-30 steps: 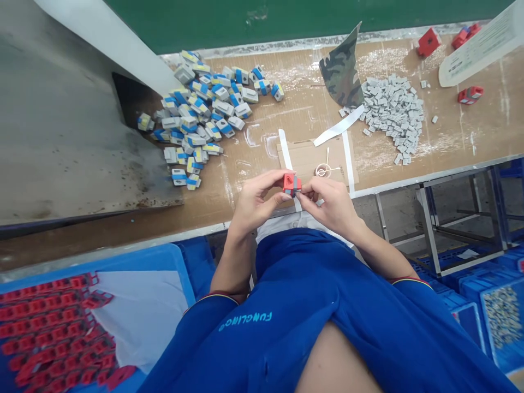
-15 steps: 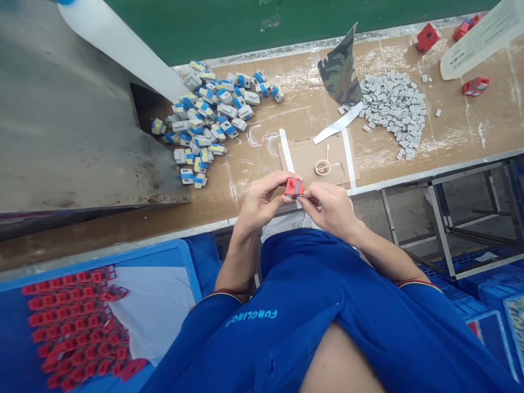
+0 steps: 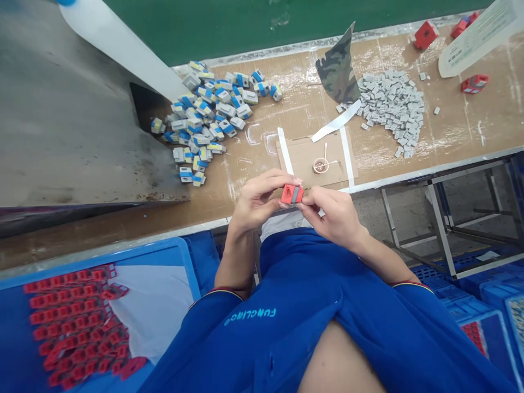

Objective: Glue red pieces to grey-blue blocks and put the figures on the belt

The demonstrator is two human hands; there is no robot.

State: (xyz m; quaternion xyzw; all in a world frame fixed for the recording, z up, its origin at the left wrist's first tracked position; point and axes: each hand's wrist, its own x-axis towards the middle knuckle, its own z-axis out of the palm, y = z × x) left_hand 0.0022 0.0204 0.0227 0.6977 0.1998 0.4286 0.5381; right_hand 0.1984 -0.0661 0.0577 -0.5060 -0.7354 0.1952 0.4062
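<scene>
A small red block with a grey band is held above the table's front edge, close to my body. My left hand grips its left side between thumb and fingers. My right hand is closed at the block's right end, thumb and forefinger pinched against it; whether a small part is between them is hidden. Just beyond the hands, a small round cup with thin white sticks rests on a cardboard piece taped to the table.
Grey-blue-yellow blocks are heaped at left, small grey pieces at right. A camouflage sheet, a bottle and red blocks lie toward the back. A blue tray holds rows of red blocks at lower left.
Both hands and the red block have shifted slightly down in view, and the block is turned a little. The grip on it looks the same.
</scene>
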